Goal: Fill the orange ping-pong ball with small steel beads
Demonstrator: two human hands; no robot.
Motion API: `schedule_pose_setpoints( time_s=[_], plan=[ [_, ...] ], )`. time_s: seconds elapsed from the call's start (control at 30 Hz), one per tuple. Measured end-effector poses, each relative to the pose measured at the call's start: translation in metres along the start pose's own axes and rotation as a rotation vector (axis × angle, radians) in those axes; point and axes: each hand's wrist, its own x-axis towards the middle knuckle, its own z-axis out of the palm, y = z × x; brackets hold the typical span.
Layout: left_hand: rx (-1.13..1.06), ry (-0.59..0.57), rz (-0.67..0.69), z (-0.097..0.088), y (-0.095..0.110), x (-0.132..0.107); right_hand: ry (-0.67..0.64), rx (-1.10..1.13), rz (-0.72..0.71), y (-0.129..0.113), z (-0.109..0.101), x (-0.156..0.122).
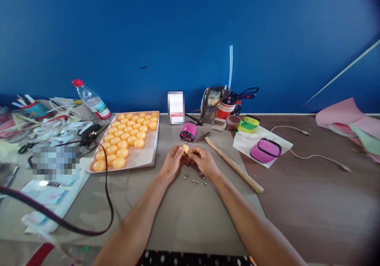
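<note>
At the middle of the grey work surface, my left hand [173, 161] has its fingers closed on a small yellow-orange ball [186, 149]. My right hand [203, 160] meets it from the other side, fingers pinched close against the ball; whatever they grip is too small to make out. Small shiny metal pieces [192, 181] lie scattered just below my hands, with more beyond the fingertips. A purple zip pouch [189, 131] rests on its side behind them, its opening toward me. To the left, a shallow white tray [145, 157] bears many similar yellow-orange balls in rows.
A hammer [234, 165] lies diagonally right of my hands. Farther right, a purple case [265, 151] sits on white paper. Behind are a red-and-white cup [225, 110] of tools and a green-yellow box [248, 124]. A bottle [95, 101] and a dark looping cord [109, 206] are at left.
</note>
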Motion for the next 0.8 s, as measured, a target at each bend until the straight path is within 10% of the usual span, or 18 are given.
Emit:
schedule_pose_setpoints(
  time_s=[0.8],
  plan=[
    [0.010, 0.012, 0.016, 0.0004, -0.0029, -0.0006, -0.001, 0.021, 0.030, -0.0011, 0.0009, -0.0003]
  ],
)
